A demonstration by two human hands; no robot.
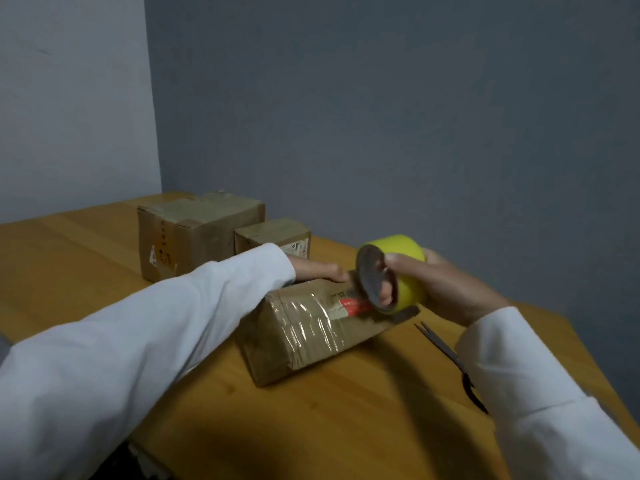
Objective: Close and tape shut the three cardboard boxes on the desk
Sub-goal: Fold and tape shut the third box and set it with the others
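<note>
Head view: left hand [317, 270] presses the near box [311, 327], right hand [440, 282] grips the yellow tape roll [398, 271], mid-strip; scissors [446, 355] next, I'd say.

**What the view hides**

The left hand [317, 270] lies mostly behind the near box [311, 327], fingers unseen. The scissors [450, 362] run under the right sleeve [540, 386], handles largely covered. The small box [273, 235] is half hidden by the left sleeve [156, 323]. Label print is too blurred to read.
</note>
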